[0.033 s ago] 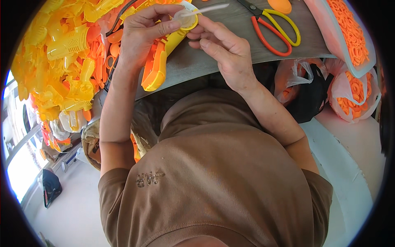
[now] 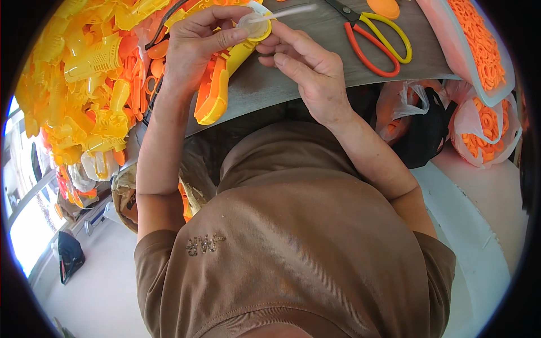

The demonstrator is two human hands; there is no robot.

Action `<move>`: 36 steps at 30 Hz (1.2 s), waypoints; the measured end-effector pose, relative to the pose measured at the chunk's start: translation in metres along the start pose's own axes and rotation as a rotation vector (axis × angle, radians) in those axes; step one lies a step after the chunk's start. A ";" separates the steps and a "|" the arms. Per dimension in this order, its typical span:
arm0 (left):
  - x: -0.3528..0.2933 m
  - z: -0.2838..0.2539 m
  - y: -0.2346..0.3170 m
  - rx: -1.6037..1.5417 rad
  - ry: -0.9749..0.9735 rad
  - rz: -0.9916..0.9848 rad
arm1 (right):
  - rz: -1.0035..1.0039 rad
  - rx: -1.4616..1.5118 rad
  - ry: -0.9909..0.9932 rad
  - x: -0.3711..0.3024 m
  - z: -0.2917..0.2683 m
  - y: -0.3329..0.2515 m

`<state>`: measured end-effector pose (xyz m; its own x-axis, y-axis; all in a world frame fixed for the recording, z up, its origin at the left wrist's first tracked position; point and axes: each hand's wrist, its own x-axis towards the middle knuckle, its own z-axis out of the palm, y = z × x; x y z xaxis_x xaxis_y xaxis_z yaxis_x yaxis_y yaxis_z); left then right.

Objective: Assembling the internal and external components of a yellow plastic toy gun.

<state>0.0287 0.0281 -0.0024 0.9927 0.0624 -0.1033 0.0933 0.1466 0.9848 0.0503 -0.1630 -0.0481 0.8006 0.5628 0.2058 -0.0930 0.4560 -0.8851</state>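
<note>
My left hand (image 2: 194, 42) pinches a small round translucent piece (image 2: 255, 27) between thumb and fingers. A yellow ring (image 2: 265, 35) lies against the right side of this piece, and a thin white stick (image 2: 290, 11) juts from it to the upper right. Bent fingers of my right hand (image 2: 313, 70) meet the ring's right edge, while the thumb stays off it. Just beneath both hands rests a yellow and orange toy-gun-like shell (image 2: 217, 90), partly covered by my left hand and wrist.
Yellow plastic shells (image 2: 93, 62) are heaped at the left, beside orange parts (image 2: 135, 84). Scissors (image 2: 377, 42) with red and yellow handles lie on the grey table (image 2: 315, 17), near an orange oval piece (image 2: 385, 8). A tub of orange rings (image 2: 479, 45) stands right, above a bag (image 2: 486, 132).
The free end of the white stick has shifted slightly to the right and looks blurred. Both hands keep their places.
</note>
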 end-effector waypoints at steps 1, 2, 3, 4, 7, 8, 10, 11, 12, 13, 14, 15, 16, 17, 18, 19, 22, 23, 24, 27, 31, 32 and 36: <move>0.000 0.001 0.000 0.017 -0.002 0.012 | 0.000 0.000 0.000 0.000 0.000 0.001; -0.001 0.002 0.000 0.035 -0.004 0.024 | -0.009 0.018 0.000 -0.001 0.000 0.003; -0.001 0.000 0.000 0.035 -0.003 0.024 | -0.018 0.036 0.000 -0.001 0.000 0.004; 0.000 -0.001 -0.001 0.057 -0.011 0.034 | -0.018 0.036 -0.001 -0.001 -0.001 0.004; 0.000 0.000 -0.001 0.082 -0.006 0.037 | 0.010 0.038 -0.020 0.000 -0.002 0.002; 0.000 0.002 -0.001 0.085 0.005 0.029 | 0.010 0.050 -0.003 0.000 -0.002 0.003; -0.001 0.003 0.001 0.119 -0.003 0.044 | 0.010 0.058 0.009 -0.001 0.000 0.002; -0.002 0.003 0.002 0.153 -0.013 0.056 | 0.009 0.048 0.008 0.000 0.001 0.001; -0.002 0.002 0.001 0.154 -0.011 0.056 | 0.008 0.041 0.008 0.000 0.001 0.000; -0.001 0.000 0.001 0.154 -0.022 0.061 | 0.009 0.042 0.006 0.000 0.000 0.000; -0.001 -0.002 0.000 0.155 -0.033 0.067 | 0.010 0.031 -0.011 0.000 -0.001 0.000; -0.002 -0.003 -0.001 0.154 -0.031 0.067 | 0.012 0.020 -0.028 0.000 -0.002 0.000; -0.002 -0.004 -0.002 0.229 -0.042 0.109 | 0.012 0.020 -0.030 0.000 -0.003 -0.001; -0.004 -0.005 -0.003 0.304 -0.052 0.152 | 0.048 0.026 -0.038 -0.001 -0.005 -0.001; -0.005 -0.002 -0.004 0.304 -0.051 0.154 | 0.083 0.031 -0.043 -0.001 -0.007 -0.002; -0.008 0.005 -0.005 0.312 -0.040 0.191 | 0.082 0.029 -0.046 -0.002 -0.008 -0.001; -0.010 0.013 -0.005 0.339 -0.060 0.242 | 0.025 0.063 -0.049 -0.004 -0.010 0.000; -0.012 0.016 -0.005 0.418 -0.041 0.237 | 0.061 0.112 -0.029 -0.005 -0.010 -0.003; -0.014 0.017 -0.005 0.498 -0.019 0.232 | 0.098 0.160 -0.008 -0.005 -0.009 -0.005; -0.016 0.017 -0.006 0.390 -0.005 0.236 | 0.139 0.165 0.001 -0.006 -0.008 -0.009; -0.015 0.020 -0.006 0.303 0.040 0.219 | 0.115 0.043 -0.025 -0.005 -0.007 -0.010; -0.013 0.020 -0.006 0.304 0.039 0.219 | 0.090 0.045 -0.019 -0.005 -0.006 -0.009; -0.011 0.015 -0.007 0.209 0.063 0.179 | 0.057 0.051 -0.028 -0.005 -0.005 -0.005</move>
<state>0.0186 0.0116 -0.0062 0.9886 0.1315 0.0730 -0.0630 -0.0788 0.9949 0.0498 -0.1720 -0.0470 0.7762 0.6076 0.1683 -0.1682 0.4568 -0.8735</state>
